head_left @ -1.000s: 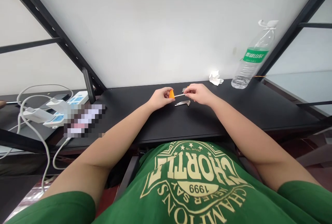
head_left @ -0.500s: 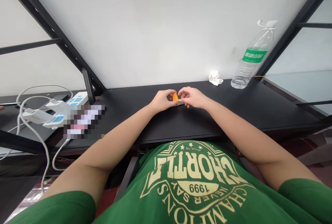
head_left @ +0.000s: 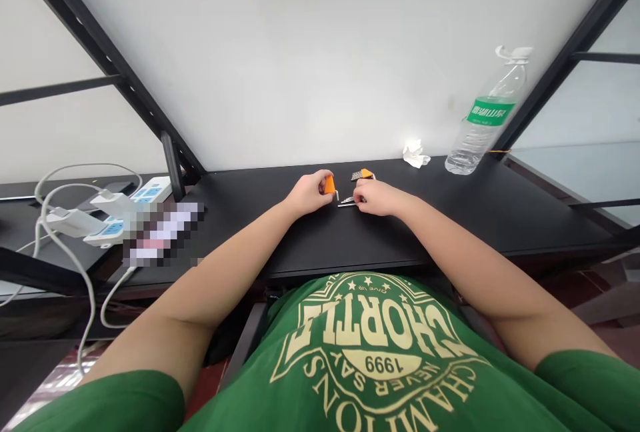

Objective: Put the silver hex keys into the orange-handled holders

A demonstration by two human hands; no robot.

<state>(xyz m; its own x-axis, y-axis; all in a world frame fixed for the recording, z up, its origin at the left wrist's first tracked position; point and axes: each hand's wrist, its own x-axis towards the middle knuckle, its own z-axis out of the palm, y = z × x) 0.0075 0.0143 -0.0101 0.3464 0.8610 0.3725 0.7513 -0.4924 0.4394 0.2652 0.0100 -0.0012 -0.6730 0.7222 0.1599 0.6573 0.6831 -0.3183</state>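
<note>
While the orange holder (head_left: 329, 184) is gripped between the thumb and fingers of the left hand (head_left: 310, 192), with a short metal end (head_left: 337, 196) showing at its lower right, the loose metal rods (head_left: 346, 203) on the black desk (head_left: 300, 239) are covered at their right-hand ends by the right hand (head_left: 373, 197). The fingers of that hand are curled downward, but whether a rod is pinched between them cannot be told, since the fingertips are partly hidden. A single rod is probably best taken between thumb and forefinger, with light pressure, so that the others are not dragged along or scattered. The holder should be held steady and level, so that nothing is shaken out of it. Care is also called for around the second orange holder (head_left: 367, 173), by which the space just beyond the right hand is taken up; its row of metal pieces could be nudged by the knuckles
</note>
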